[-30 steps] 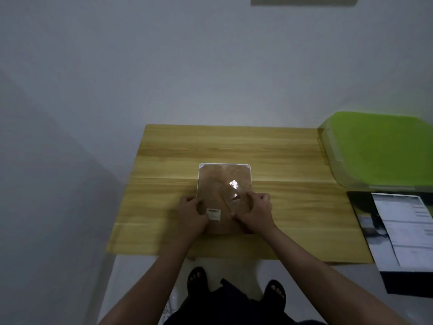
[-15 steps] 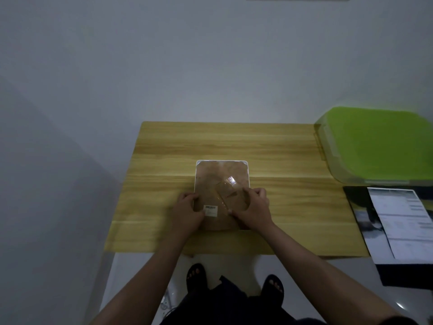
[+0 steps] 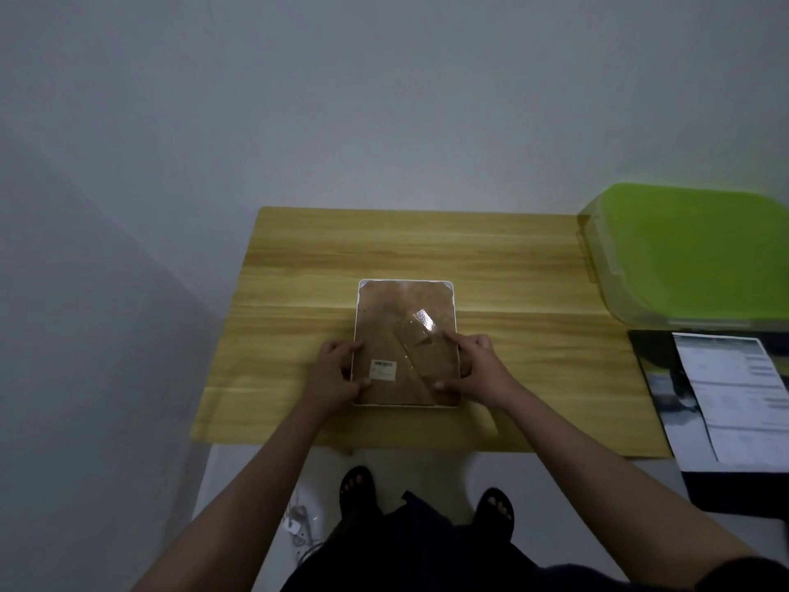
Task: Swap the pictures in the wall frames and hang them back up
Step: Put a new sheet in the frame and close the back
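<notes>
Left hand [image 3: 337,373]: fingers curled over the left edge of the frame [image 3: 405,343], thumb on the brown backing board. Right hand [image 3: 476,369]: grips the right edge likewise, forefinger and thumb resting on the board beside the folded stand [image 3: 420,352]. Both hands hold the frame; neither pinches a tab that can be made out.

The frame lies face down, white rim up, near the middle of the front edge of the wooden table [image 3: 533,378]. A small label [image 3: 383,369] sits on the board's lower left.

A green-lidded bin [image 3: 691,254] overlaps the table's right rear corner. Printed sheets [image 3: 734,395] lie off the right edge.

Risk, judged: prying the board unevenly could flex or crack the glazing; the shiny wrapping looks slippery, so a lift might slide the frame off the front edge.
</notes>
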A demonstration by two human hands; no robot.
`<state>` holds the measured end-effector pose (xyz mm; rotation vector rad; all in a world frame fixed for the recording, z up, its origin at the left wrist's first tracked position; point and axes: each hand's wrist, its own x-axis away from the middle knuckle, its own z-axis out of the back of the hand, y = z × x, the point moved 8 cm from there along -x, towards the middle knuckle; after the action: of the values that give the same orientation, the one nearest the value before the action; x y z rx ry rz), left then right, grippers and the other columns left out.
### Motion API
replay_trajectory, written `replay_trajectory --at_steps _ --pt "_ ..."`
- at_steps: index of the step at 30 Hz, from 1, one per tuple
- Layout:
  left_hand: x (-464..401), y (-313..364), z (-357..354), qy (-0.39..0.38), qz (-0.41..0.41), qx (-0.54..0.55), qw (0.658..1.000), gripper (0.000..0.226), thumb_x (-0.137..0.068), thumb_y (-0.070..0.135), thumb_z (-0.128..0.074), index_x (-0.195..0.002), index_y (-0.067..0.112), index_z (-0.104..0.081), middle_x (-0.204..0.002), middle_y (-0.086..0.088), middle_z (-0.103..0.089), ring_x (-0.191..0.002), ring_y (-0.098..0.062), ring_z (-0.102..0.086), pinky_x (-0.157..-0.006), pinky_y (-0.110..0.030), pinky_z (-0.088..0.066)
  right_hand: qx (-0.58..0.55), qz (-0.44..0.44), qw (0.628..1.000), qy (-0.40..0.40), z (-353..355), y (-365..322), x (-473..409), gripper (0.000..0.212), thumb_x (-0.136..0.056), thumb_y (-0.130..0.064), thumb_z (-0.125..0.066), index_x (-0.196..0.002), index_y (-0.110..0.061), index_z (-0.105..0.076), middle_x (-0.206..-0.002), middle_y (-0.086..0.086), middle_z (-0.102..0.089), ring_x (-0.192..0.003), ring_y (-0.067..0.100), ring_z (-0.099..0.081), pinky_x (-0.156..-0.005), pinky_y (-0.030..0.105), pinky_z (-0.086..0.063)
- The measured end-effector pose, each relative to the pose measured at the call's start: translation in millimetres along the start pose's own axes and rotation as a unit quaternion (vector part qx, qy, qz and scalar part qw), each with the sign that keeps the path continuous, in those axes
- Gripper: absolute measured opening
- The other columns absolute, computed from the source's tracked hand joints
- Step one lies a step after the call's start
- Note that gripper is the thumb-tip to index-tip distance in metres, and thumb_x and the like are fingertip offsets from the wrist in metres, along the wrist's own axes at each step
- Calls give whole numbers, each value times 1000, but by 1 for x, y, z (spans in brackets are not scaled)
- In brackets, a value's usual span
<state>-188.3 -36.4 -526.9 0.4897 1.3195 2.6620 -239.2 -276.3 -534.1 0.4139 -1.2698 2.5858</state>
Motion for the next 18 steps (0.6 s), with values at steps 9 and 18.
replay_trajectory --at_steps 9,18 --pt "-2 -2 -3 3 -24 -49 999 71 -69 6 -78 -133 12 -49 -124 -8 -43 -103 -23 -56 -89 -32 -50 14 12 1000 -4 -4 0 -4 101 -60 -22 -88 -145 -23 -33 -113 2 -29 -107 12 -40 -103 29 -41" --pt "-13 3 -2 -67 -12 -110 992 71 -68 20 -81 -129 10 -46 -126 -7 -37 -104 -20 -49 -89 -37 -51 56 -8 998 -15 1 -5 -12 88 -63 -37 -84 -136 -26 -37 -120 5 -30 -111 17 -45 -106 31 -39"
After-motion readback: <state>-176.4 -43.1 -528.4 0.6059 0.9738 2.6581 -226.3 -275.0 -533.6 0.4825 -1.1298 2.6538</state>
